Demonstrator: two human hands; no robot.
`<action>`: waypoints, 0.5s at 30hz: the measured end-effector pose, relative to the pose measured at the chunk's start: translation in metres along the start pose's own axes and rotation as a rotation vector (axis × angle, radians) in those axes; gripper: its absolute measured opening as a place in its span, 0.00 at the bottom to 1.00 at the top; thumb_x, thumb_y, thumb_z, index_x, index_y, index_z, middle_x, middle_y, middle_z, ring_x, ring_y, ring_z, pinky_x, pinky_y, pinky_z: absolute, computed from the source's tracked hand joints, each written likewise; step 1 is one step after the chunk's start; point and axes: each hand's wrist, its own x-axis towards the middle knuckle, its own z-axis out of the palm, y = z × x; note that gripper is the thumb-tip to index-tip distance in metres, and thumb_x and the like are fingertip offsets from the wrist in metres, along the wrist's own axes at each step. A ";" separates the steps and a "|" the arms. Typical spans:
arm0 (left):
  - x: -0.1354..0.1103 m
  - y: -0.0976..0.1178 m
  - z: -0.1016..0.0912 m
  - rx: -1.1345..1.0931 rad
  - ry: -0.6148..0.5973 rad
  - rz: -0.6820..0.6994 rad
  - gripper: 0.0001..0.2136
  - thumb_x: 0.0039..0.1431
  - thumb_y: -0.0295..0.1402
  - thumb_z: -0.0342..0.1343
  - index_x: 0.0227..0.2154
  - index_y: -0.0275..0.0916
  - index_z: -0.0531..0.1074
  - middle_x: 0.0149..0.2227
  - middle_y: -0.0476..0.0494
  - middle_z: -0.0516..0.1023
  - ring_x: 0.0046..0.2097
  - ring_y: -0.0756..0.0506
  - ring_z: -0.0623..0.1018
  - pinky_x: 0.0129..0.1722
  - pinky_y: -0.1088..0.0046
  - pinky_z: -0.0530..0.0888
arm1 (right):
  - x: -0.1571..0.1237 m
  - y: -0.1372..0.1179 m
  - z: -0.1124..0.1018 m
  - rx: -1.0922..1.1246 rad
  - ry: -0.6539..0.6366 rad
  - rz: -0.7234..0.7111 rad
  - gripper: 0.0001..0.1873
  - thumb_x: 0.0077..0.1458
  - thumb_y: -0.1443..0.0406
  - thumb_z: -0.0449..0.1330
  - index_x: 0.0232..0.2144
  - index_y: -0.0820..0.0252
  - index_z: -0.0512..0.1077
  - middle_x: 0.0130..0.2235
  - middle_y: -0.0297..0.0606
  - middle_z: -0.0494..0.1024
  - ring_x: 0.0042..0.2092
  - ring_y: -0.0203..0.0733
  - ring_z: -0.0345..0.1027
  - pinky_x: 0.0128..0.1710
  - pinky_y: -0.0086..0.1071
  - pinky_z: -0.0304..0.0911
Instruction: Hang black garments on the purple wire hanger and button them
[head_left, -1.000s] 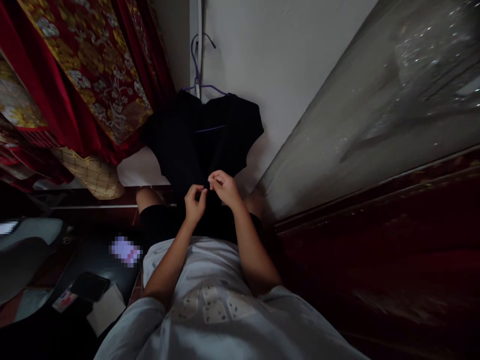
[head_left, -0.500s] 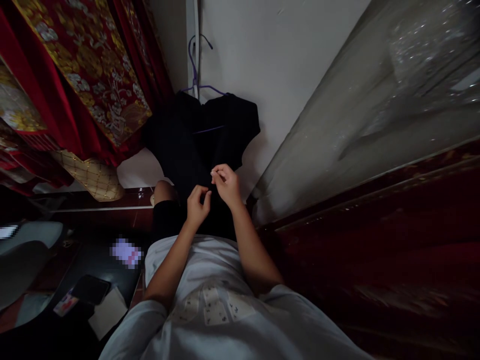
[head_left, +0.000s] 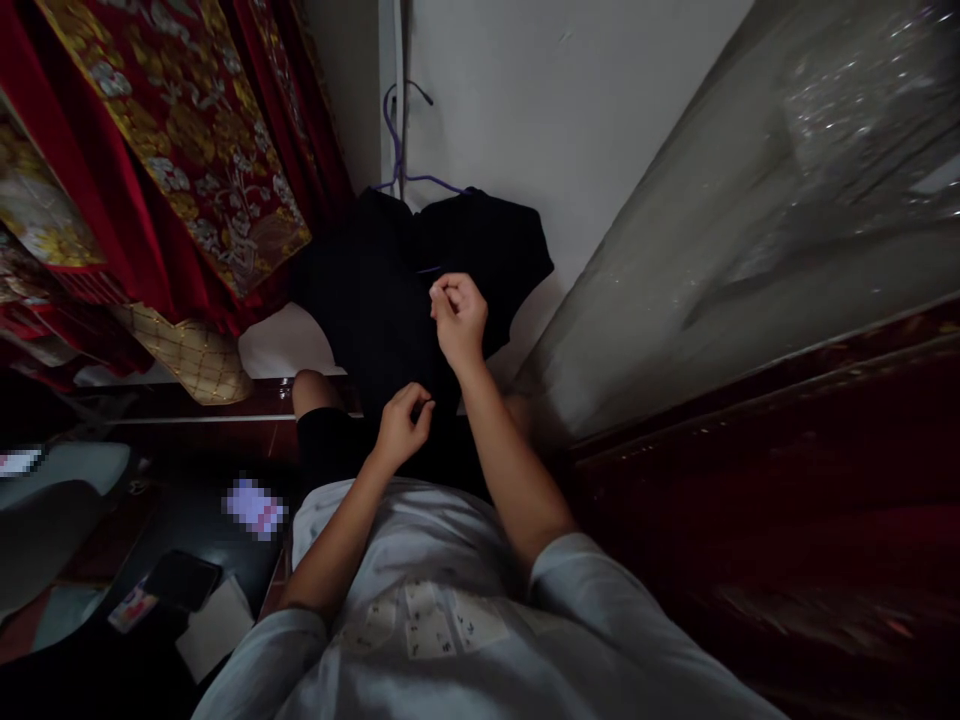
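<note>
A black garment point(head_left: 375, 300) hangs on a purple hanger point(head_left: 397, 165), its front directly before my hands. My left hand point(head_left: 403, 428) is low at the garment's front, thumb and fingertips pinched together. Dark cloth lies at those fingertips, but what exactly sits between them is too dark to see. Higher and to the right, my right hand point(head_left: 461, 318) is closed in a pinch in front of the garment. Whatever its fingertips hold is too small or hidden to make out. A short piece of the hanger's lower bar shows above that hand.
Red and gold embroidered cloth point(head_left: 225, 190) hangs at the left. A clear plastic sheet point(head_left: 675, 250) slopes along the right, above a dark red surface point(head_left: 750, 500). On a black surface at lower left lie a lit phone point(head_left: 255, 508), a dark phone point(head_left: 182, 580) and a pale card point(head_left: 216, 628).
My right hand has moved up, away from my left hand, which has shifted slightly right and down. The garment's right side has spread rightward, and less of the hanger bar shows.
</note>
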 end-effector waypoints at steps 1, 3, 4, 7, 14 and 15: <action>0.000 0.000 -0.001 -0.002 -0.014 -0.011 0.06 0.68 0.28 0.53 0.33 0.40 0.65 0.32 0.47 0.69 0.35 0.46 0.70 0.37 0.72 0.66 | 0.013 0.000 0.002 -0.038 -0.018 -0.043 0.25 0.68 0.41 0.51 0.39 0.54 0.65 0.26 0.31 0.64 0.27 0.37 0.62 0.28 0.33 0.58; 0.001 0.003 -0.004 0.008 -0.040 -0.035 0.05 0.68 0.28 0.53 0.34 0.40 0.64 0.33 0.47 0.69 0.36 0.46 0.71 0.38 0.72 0.66 | 0.041 0.001 0.004 -0.112 -0.051 -0.125 0.24 0.70 0.42 0.50 0.39 0.54 0.66 0.27 0.32 0.65 0.27 0.37 0.62 0.29 0.33 0.60; 0.001 0.005 -0.005 0.019 -0.062 -0.043 0.05 0.68 0.28 0.52 0.34 0.40 0.64 0.33 0.46 0.70 0.37 0.46 0.71 0.39 0.72 0.66 | 0.054 0.000 0.004 -0.152 -0.065 -0.162 0.23 0.70 0.43 0.50 0.40 0.55 0.66 0.27 0.32 0.65 0.28 0.38 0.62 0.31 0.34 0.61; 0.000 0.013 -0.006 0.044 -0.089 -0.061 0.05 0.68 0.29 0.52 0.34 0.40 0.64 0.33 0.46 0.70 0.37 0.45 0.72 0.39 0.71 0.67 | 0.086 -0.005 0.005 -0.299 -0.095 -0.248 0.22 0.73 0.46 0.48 0.44 0.55 0.70 0.28 0.34 0.69 0.31 0.41 0.67 0.36 0.37 0.65; 0.019 0.014 -0.031 0.013 -0.101 -0.035 0.07 0.70 0.35 0.56 0.34 0.43 0.69 0.33 0.46 0.76 0.35 0.44 0.76 0.34 0.65 0.72 | 0.110 -0.027 -0.001 -0.542 -0.237 -0.378 0.22 0.75 0.50 0.45 0.52 0.56 0.71 0.34 0.39 0.76 0.37 0.45 0.72 0.45 0.40 0.67; 0.031 0.015 -0.039 -0.005 -0.091 -0.002 0.07 0.71 0.36 0.56 0.35 0.44 0.71 0.34 0.45 0.78 0.36 0.43 0.78 0.35 0.64 0.73 | 0.110 -0.031 -0.003 -0.549 -0.236 -0.395 0.23 0.75 0.50 0.44 0.53 0.56 0.71 0.34 0.39 0.76 0.37 0.45 0.72 0.45 0.40 0.67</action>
